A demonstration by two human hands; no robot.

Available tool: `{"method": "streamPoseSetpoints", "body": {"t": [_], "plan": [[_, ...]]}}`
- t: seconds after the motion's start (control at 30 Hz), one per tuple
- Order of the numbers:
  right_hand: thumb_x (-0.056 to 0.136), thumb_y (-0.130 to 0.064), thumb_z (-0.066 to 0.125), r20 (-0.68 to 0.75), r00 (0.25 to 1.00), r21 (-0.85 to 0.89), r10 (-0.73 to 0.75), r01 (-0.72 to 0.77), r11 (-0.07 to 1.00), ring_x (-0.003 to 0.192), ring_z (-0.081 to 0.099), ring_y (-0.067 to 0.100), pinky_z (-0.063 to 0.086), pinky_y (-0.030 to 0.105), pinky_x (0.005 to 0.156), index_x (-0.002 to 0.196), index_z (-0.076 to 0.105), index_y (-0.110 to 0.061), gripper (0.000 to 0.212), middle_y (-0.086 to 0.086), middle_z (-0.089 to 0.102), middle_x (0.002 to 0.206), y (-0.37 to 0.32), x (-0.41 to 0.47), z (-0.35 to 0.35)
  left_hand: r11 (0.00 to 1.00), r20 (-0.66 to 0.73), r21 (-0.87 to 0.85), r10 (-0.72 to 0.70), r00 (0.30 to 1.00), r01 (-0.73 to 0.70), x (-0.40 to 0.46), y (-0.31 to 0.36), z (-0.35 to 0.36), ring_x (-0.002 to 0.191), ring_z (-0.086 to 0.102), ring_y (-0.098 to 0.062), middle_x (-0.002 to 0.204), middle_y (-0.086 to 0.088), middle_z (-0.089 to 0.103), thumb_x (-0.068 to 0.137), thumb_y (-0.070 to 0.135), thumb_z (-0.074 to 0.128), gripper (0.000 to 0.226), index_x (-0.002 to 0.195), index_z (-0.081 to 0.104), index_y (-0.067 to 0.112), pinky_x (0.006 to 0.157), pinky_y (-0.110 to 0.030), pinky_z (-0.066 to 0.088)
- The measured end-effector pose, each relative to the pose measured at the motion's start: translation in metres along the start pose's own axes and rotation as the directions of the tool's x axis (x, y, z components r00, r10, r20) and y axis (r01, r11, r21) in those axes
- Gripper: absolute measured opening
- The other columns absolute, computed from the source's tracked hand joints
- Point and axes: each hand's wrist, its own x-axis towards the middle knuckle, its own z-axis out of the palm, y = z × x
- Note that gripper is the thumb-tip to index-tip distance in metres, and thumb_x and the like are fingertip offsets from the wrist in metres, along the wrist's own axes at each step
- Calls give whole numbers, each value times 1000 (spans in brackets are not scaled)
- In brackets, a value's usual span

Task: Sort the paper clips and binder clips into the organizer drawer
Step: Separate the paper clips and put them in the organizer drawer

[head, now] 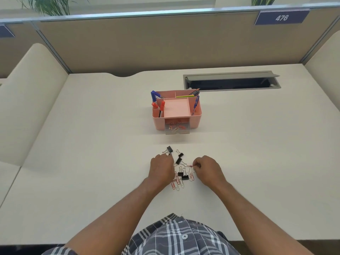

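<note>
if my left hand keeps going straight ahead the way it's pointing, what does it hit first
Most likely the black binder clip lying just beyond the left hand, almost at its fingertips. Past it, bare desk.

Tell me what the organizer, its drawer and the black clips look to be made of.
Organizer: likely molded plastic, matte pink, with smooth rounded corners. Drawer: clear plastic, since the paper clips inside show through it. Binder clips: probably black painted metal bodies with thin shiny wire handles; too small to be sure.
</note>
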Motion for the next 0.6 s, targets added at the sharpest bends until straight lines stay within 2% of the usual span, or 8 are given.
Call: {"method": "streamPoseSetpoints", "body": {"t": [0.17,0.3,0.4,0.47,0.6], "plan": [[90,-23,53,4,999,-23,45,-45,999,86,62,22,47,31,71,96,68,-15,18,2,67,93,5,4,-4,998,-30,-60,4,1000,-6,-2,-2,3,82,58,-29,87,-3,66,77,7,49,22,91,62,17,69,-37,45],[89,-39,59,25,994,-175,105,-99,980,85,58,28,39,31,67,86,56,-13,26,7,59,90,-8,0,0,997,-29,-78,-2,1000,-1,-2,-3,5,84,58,-29,88,-2,67,79,7,48,23,95,62,18,69,-37,42],[91,-26,56,-18,994,-178,109,-110,978,87,59,31,34,30,65,87,57,-11,15,11,59,94,-18,-1,11,996,-20,-87,5,1000,-7,-2,-3,6,87,59,-29,89,-1,68,80,9,48,23,96,62,18,71,-38,43],[89,-17,52,-32,994,-149,105,-109,983,81,55,28,34,30,64,82,54,-12,8,10,59,92,-21,0,16,994,-17,-112,14,1000,-16,-3,-4,8,90,60,-27,92,1,69,83,12,48,23,100,63,18,75,-37,43],[87,-15,52,-29,996,-123,84,-87,989,85,59,30,36,30,64,88,60,-9,11,10,60,94,-22,3,17,979,-30,-200,21,999,-26,-3,-9,8,99,61,-25,102,0,70,89,15,46,31,114,63,19,84,-39,46]]}}
